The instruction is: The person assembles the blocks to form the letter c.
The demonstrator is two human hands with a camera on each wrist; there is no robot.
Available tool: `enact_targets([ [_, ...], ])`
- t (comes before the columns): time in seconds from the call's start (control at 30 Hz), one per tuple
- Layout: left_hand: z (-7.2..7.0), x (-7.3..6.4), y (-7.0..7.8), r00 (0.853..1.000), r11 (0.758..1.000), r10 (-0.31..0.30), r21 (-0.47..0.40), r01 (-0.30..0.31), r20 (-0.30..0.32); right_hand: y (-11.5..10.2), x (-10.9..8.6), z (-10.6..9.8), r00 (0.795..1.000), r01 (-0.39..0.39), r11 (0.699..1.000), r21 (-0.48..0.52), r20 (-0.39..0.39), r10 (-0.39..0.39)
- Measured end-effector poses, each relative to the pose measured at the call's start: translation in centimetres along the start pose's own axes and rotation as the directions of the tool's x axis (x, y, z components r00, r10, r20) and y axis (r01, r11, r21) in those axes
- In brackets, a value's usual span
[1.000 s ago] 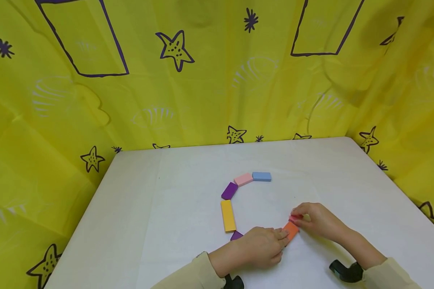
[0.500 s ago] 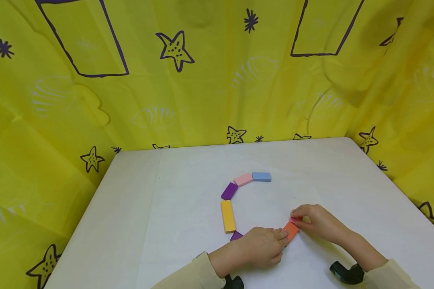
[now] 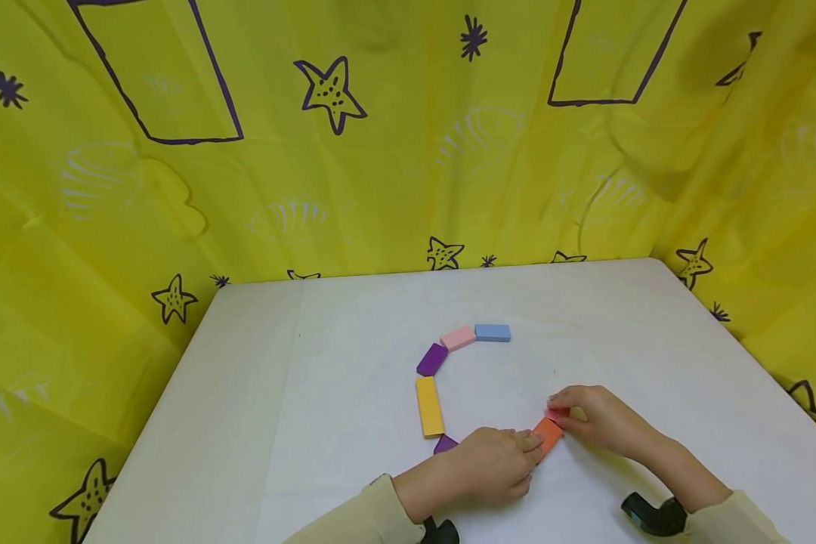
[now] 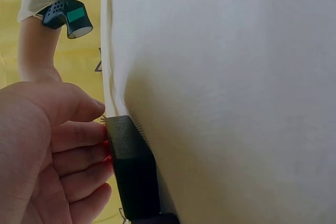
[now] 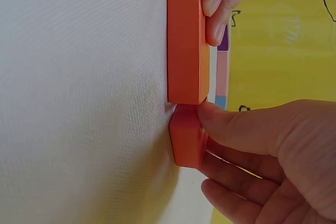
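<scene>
An orange block [image 3: 547,437] lies at the near right end of a curved row of blocks. My left hand [image 3: 486,465] rests over the row, its fingertips [image 5: 214,3] touching the orange block's upper face. Beside its thumb and fingers, the left wrist view shows a dark block [image 4: 131,171], hidden under the hand in the head view. My right hand [image 3: 595,415] pinches a small pinkish-red block [image 5: 186,137] between thumb and fingers, end to end with the orange block. Most of this small block is covered by fingers in the head view.
The row curves on through purple [image 3: 444,444], yellow [image 3: 429,408], another purple [image 3: 432,360], pink [image 3: 458,338] and blue [image 3: 493,333] blocks. They lie on a white-covered table [image 3: 340,355] enclosed by a yellow patterned curtain [image 3: 381,189]. Each wrist wears a black camera [image 3: 654,515].
My right hand, holding the pinkish-red block, has shifted very slightly toward me. The left hand and the other blocks stay where they were.
</scene>
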State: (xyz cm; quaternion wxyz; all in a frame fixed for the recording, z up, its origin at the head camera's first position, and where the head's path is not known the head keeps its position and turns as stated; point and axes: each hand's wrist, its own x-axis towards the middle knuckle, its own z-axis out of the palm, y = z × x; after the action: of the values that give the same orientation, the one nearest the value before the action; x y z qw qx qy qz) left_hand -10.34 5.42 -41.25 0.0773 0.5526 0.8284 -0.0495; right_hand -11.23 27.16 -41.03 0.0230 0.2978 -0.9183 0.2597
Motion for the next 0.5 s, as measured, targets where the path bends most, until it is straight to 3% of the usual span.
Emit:
enact_targets([
  [0.33,-0.24,0.1,0.12,0.999,0.999,0.005,0.046,-0.003,-0.033,0.08,-0.15,-0.08,1.0,-0.001,1.0,0.002,0.007,0.001],
  [0.5,-0.14,0.32,0.32,0.998,0.999,-0.035,0.014,0.036,-0.05,-0.14,-0.14,-0.08,1.0,-0.025,1.0,-0.015,-0.001,0.025],
])
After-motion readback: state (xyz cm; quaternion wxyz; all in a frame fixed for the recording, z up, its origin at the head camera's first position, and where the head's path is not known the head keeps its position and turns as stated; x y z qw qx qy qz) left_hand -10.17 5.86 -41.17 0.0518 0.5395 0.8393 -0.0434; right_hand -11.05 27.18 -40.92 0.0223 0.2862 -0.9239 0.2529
